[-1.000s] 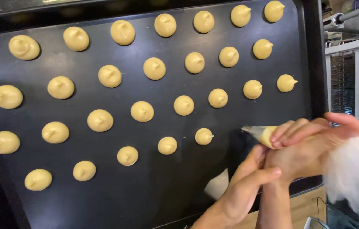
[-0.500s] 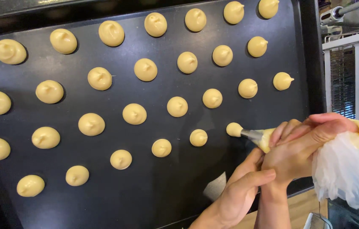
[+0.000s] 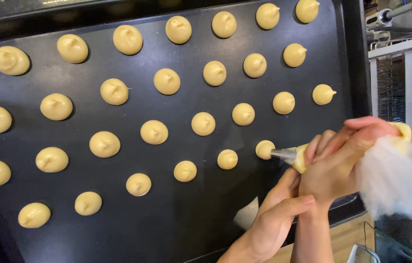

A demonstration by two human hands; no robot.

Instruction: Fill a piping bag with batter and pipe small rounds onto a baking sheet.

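A black baking tray (image 3: 176, 229) carries several rows of small yellow dough mounds (image 3: 154, 132). My right hand (image 3: 342, 156) grips a clear piping bag (image 3: 396, 180) filled with yellow dough. Its metal nozzle (image 3: 284, 154) points left and touches a fresh mound (image 3: 264, 149) near the tray's right side. My left hand (image 3: 276, 221) sits just under the right hand, fingers curled against its wrist and the bag's tip, holding nothing of its own.
A metal rack and rail (image 3: 401, 48) stand to the right of the tray. A wooden surface (image 3: 347, 238) shows below the tray's front right corner, with a glass or metal container (image 3: 401, 243) at the bottom right.
A new mound has appeared at the nozzle on the tray's right side and has grown. The view has shifted slightly, so the tray sits further left.
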